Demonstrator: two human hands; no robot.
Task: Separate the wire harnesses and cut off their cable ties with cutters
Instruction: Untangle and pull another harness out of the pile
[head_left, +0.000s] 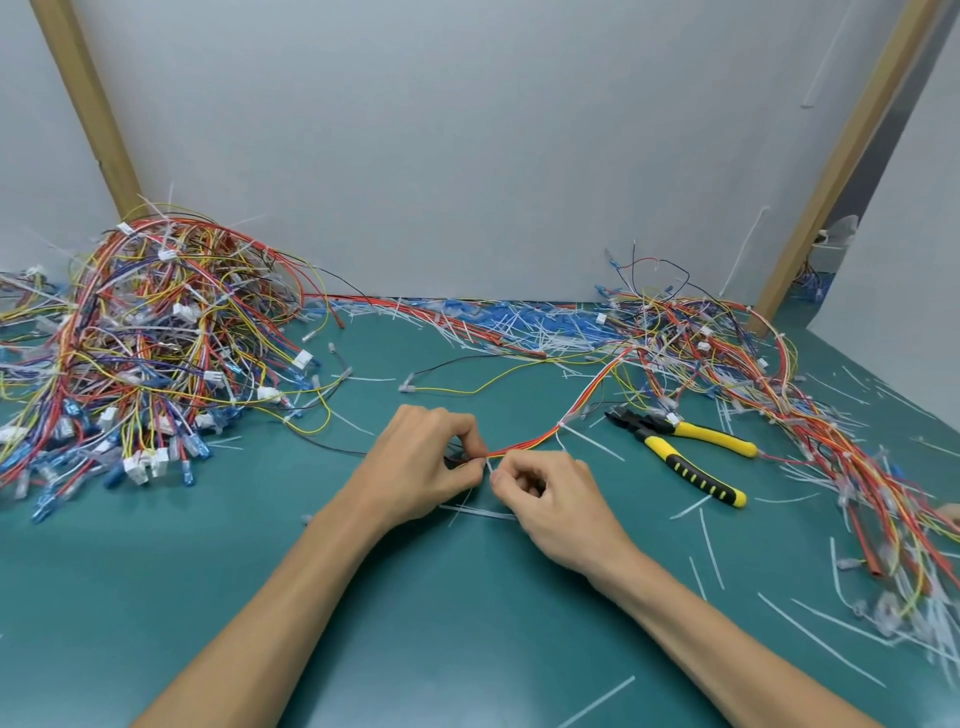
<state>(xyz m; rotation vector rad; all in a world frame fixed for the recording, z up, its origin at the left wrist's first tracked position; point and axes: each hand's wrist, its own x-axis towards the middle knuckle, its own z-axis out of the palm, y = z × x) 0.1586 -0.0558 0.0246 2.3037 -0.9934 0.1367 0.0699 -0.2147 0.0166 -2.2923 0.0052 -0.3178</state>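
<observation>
**Wire harness (524, 444) pinched between both hands; cutters lying aside**

The wire harness, a thin bundle of red, orange and yellow wires, runs from the middle of the surface (363, 597) toward its right rear, where it joins the right heap (727, 353) of loose wiring. Its near end is off the surface, held at the fingertips.

Left hand (421, 465): fingers curled, thumb and forefinger pinching the harness at its near end. Right hand (550, 499): fingers curled, thumb and forefinger closed on a white cable tie (490, 467) that sits on the harness just beside the left fingertips. The two hands are close together, almost touching. A second white tie wraps the harness further along, near the cutters.

Cutters (680, 452), with yellow and black handles, lie flat on the surface right of the hands, jaws pointing left, held by neither hand.

Left heap (145, 338) — a tall tangle of coloured wires with white and blue connectors — fills the left rear corner. Cut tie pieces (519, 327) lie thick along the rear edge and scattered over the right side.
</observation>
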